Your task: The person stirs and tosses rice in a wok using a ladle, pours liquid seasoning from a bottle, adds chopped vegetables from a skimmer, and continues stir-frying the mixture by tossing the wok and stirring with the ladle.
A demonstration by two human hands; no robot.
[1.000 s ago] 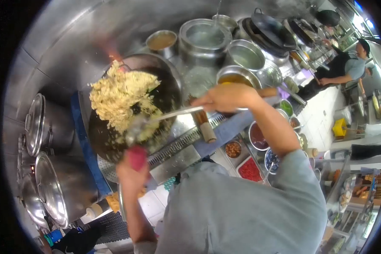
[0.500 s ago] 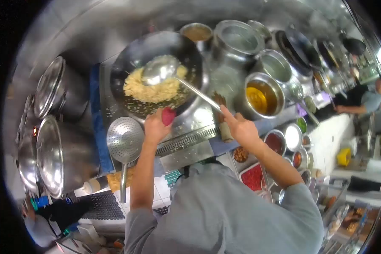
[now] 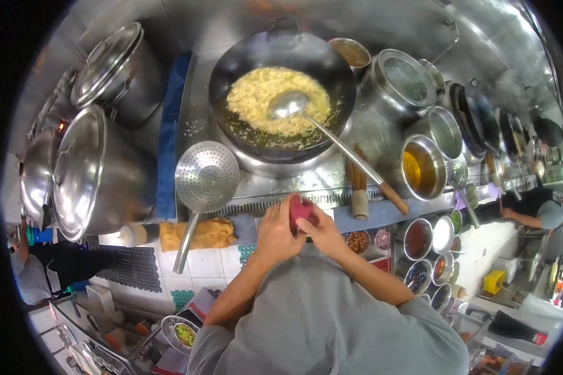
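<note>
In front of my body, my left hand (image 3: 281, 232) and my right hand (image 3: 324, 234) both close around a small, rounded, dark-pink thing (image 3: 300, 212). Its kind does not show. Beyond them sits a black wok (image 3: 226, 62) with a yellow, egg-like mass (image 3: 256, 90) spread over its bottom. A ladle (image 3: 335, 139) rests untouched with its bowl in that food; its wooden-ended handle slants over the wok's rim to the right. Left of my hands lies a perforated skimmer (image 3: 207, 177), its handle pointing towards me.
Large lidded pots (image 3: 100, 181) line the left side. A pot of golden oil (image 3: 422, 169), a bamboo brush (image 3: 358, 187) and several bowls of seasonings (image 3: 418, 239) are to the right. A folded yellow cloth (image 3: 197, 235) lies at the front edge. Other people stand at far left and right.
My right hand has let go of the ladle, which now lies in the wok, and has joined my left hand on the dark-pink thing. Both hands have drawn closer to my body. The view has shifted.
</note>
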